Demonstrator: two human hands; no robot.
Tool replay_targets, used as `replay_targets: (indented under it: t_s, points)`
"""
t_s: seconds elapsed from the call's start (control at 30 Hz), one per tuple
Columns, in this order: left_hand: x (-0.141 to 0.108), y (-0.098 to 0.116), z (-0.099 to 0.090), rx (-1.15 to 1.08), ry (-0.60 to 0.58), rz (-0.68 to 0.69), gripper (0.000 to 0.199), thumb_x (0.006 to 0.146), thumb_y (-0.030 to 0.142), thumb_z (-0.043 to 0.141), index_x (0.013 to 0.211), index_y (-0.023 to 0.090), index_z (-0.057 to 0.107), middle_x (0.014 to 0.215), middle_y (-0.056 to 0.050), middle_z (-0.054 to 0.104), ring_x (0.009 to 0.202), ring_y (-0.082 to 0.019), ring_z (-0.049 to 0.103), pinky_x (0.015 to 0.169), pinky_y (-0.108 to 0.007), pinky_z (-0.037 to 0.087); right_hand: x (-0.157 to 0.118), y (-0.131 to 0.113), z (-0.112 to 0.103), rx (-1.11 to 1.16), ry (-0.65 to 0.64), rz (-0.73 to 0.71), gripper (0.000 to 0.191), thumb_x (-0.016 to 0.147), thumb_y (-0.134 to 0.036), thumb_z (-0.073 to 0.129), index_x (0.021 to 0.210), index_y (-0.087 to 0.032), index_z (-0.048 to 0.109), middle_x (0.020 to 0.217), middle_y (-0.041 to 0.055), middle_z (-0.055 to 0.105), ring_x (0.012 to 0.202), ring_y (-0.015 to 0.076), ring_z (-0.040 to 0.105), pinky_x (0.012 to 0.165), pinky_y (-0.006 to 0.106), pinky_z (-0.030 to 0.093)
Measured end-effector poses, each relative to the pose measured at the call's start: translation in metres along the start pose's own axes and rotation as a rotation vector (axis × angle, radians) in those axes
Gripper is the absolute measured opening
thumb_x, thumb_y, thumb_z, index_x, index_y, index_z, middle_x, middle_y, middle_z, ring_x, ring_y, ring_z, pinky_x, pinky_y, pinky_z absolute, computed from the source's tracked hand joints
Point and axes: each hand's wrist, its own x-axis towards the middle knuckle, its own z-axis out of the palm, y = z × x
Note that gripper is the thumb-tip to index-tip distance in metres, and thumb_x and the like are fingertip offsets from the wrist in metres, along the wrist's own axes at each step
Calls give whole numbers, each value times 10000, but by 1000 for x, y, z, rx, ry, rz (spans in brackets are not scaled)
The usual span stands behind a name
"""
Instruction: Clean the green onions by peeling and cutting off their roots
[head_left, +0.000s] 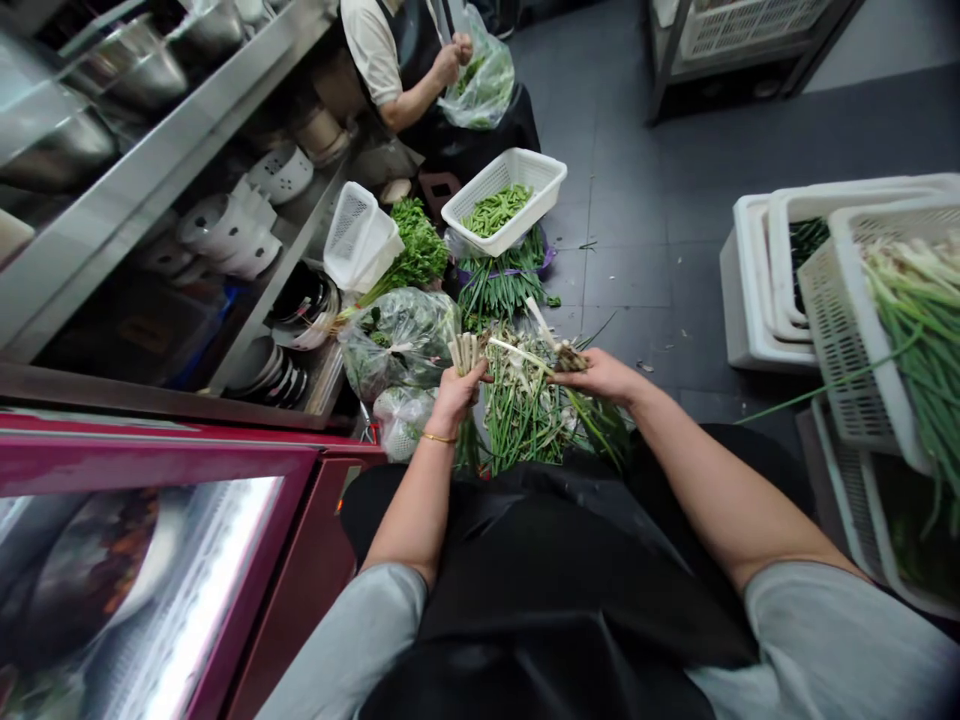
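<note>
A: Left hand (pixel 454 395) status?
B: Fingers curled shut around 1 green onion bunch (pixel 465 353), pale ends up. Thumb across the front.
A: Right hand (pixel 602 377)?
B: Fingers straighter, closed on a few rooted stalks (pixel 568 357), root ends at the fingertips, greens hanging below. Can't tell how tight.
A: Hands touching?
B: No. 2 hands apart, loose onion pile (pixel 525 410) below and between them.
A: Nearby?
B: Bagged greens (pixel 405 335) just left of the left hand. White basket (pixel 529 218) of green pods beyond the pile.
</note>
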Motion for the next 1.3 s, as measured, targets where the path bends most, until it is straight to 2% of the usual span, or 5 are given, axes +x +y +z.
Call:
replay_targets:
  t_s: [0.23, 0.53, 0.7, 1.1, 1.3]
  points:
    - [-13, 17, 22, -204, -154, 35, 601, 541, 495, 832, 981, 102, 720, 577, 8, 570, 424, -38, 385, 403, -207, 204, 24, 5, 79, -65, -145, -162, 521, 600, -632, 691, 548, -157, 482, 515, -65, 364, 519, 61, 311, 517, 225, 255]
    - [-17, 24, -42, -116, 9, 188, 357, 585, 392, 820, 775, 99, 748, 498, 22, 514, 466, -48, 389, 455, -207, 254, 35, -21, 53, 516, 155, -122, 475, 673, -555, 707, 867, -126, 641, 642, 23, 630, 406, 47, 345, 382, 209, 230]
    - [-22, 27, -28, -25, 17, 230, 427, 683, 444, 748, 940, 104, 736, 546, 2, 574, 458, -63, 450, 448, -200, 306, 39, -25, 79, 733, 163, -85, 424, 586, -449, 811, 794, -128, 629, 670, 33, 651, 536, 95, 565, 527, 225, 472]
    - [-1, 22, -9, -103, 214, 234, 361, 533, 363, 849, 608, 126, 587, 472, 55, 466, 406, -48, 391, 402, -195, 287, 39, -13, 71, -498, 145, -244, 239, 819, -367, 620, 726, -149, 652, 760, 60, 623, 702, 151, 546, 641, 255, 387]
    - [-2, 24, -1, -71, 144, 237, 356, 583, 411, 824, 676, 118, 643, 477, 44, 481, 405, -51, 381, 403, -204, 280, 38, -9, 97, -224, 92, -286, 229, 777, -321, 627, 634, -143, 625, 605, 10, 583, 587, 116, 523, 595, 233, 389]
